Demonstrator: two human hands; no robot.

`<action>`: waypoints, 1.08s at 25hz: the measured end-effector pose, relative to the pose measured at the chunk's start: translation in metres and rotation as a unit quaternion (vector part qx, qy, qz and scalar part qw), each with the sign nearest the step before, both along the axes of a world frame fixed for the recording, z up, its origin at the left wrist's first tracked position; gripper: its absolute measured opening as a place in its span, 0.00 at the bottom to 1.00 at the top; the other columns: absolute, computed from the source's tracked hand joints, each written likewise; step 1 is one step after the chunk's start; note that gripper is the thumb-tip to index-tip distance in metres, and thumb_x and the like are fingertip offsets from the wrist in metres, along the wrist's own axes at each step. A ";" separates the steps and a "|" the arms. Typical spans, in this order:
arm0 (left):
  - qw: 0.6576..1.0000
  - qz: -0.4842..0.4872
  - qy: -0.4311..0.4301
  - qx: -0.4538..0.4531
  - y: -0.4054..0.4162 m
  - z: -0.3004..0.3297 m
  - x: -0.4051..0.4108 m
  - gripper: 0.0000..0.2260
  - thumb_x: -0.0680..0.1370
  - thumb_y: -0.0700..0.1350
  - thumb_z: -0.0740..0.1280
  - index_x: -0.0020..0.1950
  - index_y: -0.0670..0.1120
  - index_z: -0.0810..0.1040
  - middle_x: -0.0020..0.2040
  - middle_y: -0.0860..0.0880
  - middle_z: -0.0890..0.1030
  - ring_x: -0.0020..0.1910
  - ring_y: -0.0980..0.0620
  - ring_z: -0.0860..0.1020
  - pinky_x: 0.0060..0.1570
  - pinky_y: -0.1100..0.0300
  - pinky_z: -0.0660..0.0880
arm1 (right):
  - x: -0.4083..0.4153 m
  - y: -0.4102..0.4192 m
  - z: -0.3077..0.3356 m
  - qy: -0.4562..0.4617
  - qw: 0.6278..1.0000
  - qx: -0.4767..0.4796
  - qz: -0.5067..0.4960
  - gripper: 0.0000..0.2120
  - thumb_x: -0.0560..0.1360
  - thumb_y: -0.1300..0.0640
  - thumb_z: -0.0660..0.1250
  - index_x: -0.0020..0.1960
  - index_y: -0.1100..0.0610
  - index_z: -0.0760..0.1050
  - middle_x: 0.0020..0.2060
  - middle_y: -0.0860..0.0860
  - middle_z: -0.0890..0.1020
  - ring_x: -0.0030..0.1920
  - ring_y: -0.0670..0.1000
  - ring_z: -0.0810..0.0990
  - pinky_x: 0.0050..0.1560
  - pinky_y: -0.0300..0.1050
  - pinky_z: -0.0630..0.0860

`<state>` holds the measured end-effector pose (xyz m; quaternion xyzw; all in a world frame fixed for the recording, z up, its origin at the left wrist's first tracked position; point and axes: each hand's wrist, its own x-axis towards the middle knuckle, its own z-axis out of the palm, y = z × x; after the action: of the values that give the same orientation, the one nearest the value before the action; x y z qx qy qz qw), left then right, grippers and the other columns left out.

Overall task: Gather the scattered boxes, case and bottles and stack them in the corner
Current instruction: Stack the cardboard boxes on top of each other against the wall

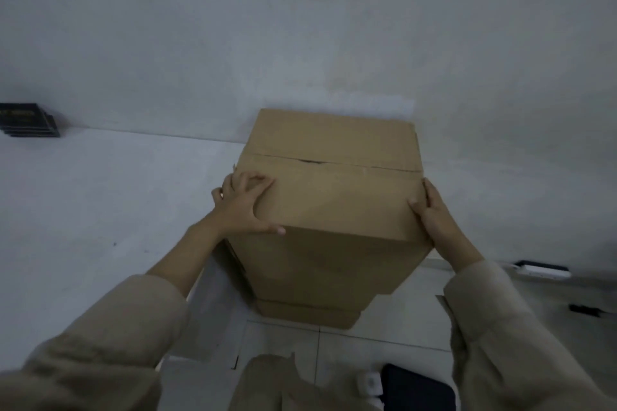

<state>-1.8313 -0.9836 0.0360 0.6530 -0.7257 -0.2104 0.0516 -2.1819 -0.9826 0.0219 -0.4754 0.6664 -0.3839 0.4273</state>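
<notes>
While the left hand [245, 207] curls over the near left corner of the top cardboard box [334, 177], the right hand [434, 213] clasps its right edge, thumb on top. That box sits on stacked lower boxes [314, 277] on the floor [350, 344], against the wall [300, 27].

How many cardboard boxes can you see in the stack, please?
2 for certain: the top cardboard box, held by the left hand and right hand, and a lower cardboard box under it. Blurred seams may hide more.
</notes>
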 end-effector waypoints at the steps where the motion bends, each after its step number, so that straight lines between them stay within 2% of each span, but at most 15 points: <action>1: 0.999 -0.018 -0.031 0.002 -0.004 -0.002 0.002 0.55 0.49 0.76 0.63 0.74 0.62 0.52 0.73 0.55 0.51 0.74 0.40 0.44 0.70 0.43 0.44 | 0.001 -0.003 -0.002 -0.008 1.000 -0.003 -0.002 0.29 0.79 0.59 0.57 0.76 0.56 0.49 0.75 0.54 0.57 0.73 0.55 0.60 0.73 0.53 0.58; 4: 0.997 -0.018 -0.077 -0.026 -0.012 -0.006 0.003 0.54 0.55 0.73 0.69 0.74 0.61 0.47 0.74 0.52 0.49 0.73 0.35 0.45 0.70 0.39 0.46 | 0.003 -0.013 -0.002 -0.037 0.999 -0.011 -0.010 0.28 0.79 0.59 0.58 0.76 0.56 0.50 0.75 0.54 0.58 0.73 0.55 0.61 0.73 0.53 0.60; 8: 0.996 -0.013 -0.081 -0.032 -0.019 -0.006 0.001 0.52 0.59 0.69 0.71 0.75 0.61 0.46 0.76 0.52 0.48 0.74 0.34 0.43 0.71 0.38 0.46 | 0.002 -0.021 -0.003 -0.042 0.999 -0.020 -0.017 0.28 0.78 0.60 0.59 0.75 0.57 0.53 0.74 0.54 0.62 0.71 0.55 0.64 0.72 0.56 0.62; 11: 0.996 -0.009 -0.077 -0.046 -0.016 -0.007 0.004 0.51 0.60 0.68 0.71 0.76 0.58 0.48 0.77 0.52 0.49 0.75 0.34 0.42 0.72 0.39 0.44 | 0.004 -0.016 -0.006 -0.035 0.998 -0.055 -0.025 0.25 0.78 0.61 0.60 0.73 0.58 0.58 0.71 0.55 0.66 0.69 0.54 0.66 0.70 0.54 0.65; 15: 0.995 0.055 -0.049 -0.066 0.004 -0.010 0.005 0.45 0.66 0.64 0.70 0.76 0.54 0.52 0.78 0.51 0.52 0.76 0.37 0.43 0.72 0.42 0.45 | 0.016 -0.004 -0.005 -0.066 0.995 -0.063 -0.046 0.19 0.77 0.58 0.60 0.67 0.58 0.63 0.64 0.54 0.70 0.61 0.52 0.71 0.60 0.49 0.71; 17: 0.992 0.084 -0.034 -0.084 0.021 -0.012 0.000 0.38 0.71 0.61 0.67 0.76 0.52 0.54 0.78 0.50 0.53 0.76 0.40 0.45 0.72 0.44 0.46 | 0.018 0.008 -0.005 -0.057 0.995 -0.063 -0.058 0.18 0.77 0.54 0.59 0.65 0.59 0.62 0.61 0.52 0.71 0.57 0.51 0.72 0.52 0.42 0.71; 18: 0.991 0.092 -0.025 -0.096 0.031 -0.015 -0.003 0.35 0.73 0.58 0.66 0.76 0.52 0.55 0.78 0.50 0.54 0.77 0.42 0.46 0.72 0.44 0.48 | 0.016 0.015 -0.007 -0.053 0.995 -0.063 -0.059 0.19 0.78 0.52 0.58 0.66 0.59 0.62 0.61 0.52 0.70 0.56 0.50 0.71 0.51 0.41 0.70; 20: 0.988 0.104 -0.005 -0.114 0.054 -0.022 -0.009 0.33 0.75 0.54 0.64 0.76 0.50 0.54 0.78 0.48 0.53 0.77 0.43 0.47 0.72 0.44 0.51 | 0.006 0.032 -0.011 -0.052 0.997 -0.040 -0.048 0.21 0.79 0.47 0.55 0.68 0.57 0.63 0.64 0.52 0.70 0.58 0.51 0.71 0.57 0.46 0.70; 22: 0.987 0.112 0.021 -0.114 0.079 -0.031 -0.017 0.34 0.76 0.51 0.64 0.77 0.49 0.49 0.78 0.47 0.49 0.77 0.43 0.46 0.72 0.43 0.54 | -0.001 0.056 -0.021 -0.066 0.997 0.008 -0.026 0.25 0.78 0.40 0.51 0.69 0.53 0.64 0.68 0.53 0.70 0.63 0.53 0.69 0.64 0.52 0.67; 24: 0.985 0.109 0.061 -0.117 0.099 -0.044 -0.025 0.37 0.76 0.49 0.65 0.77 0.48 0.46 0.78 0.45 0.44 0.77 0.42 0.44 0.73 0.44 0.52 | -0.002 0.080 -0.038 -0.113 0.993 0.036 -0.003 0.28 0.76 0.35 0.47 0.71 0.46 0.61 0.71 0.50 0.65 0.69 0.54 0.65 0.67 0.56 0.62; 27: 0.986 0.116 0.089 -0.086 0.110 -0.073 -0.038 0.36 0.77 0.48 0.64 0.76 0.44 0.45 0.78 0.43 0.42 0.77 0.41 0.44 0.74 0.47 0.51 | 0.004 0.107 -0.073 -0.131 0.990 0.019 0.041 0.22 0.76 0.36 0.47 0.69 0.38 0.58 0.68 0.44 0.64 0.71 0.50 0.62 0.65 0.51 0.61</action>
<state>-1.8693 -0.8736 -0.0366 0.7045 -0.6530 -0.1975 0.1957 -2.1780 -0.8757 -0.0510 -0.4395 0.5917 -0.4123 0.5355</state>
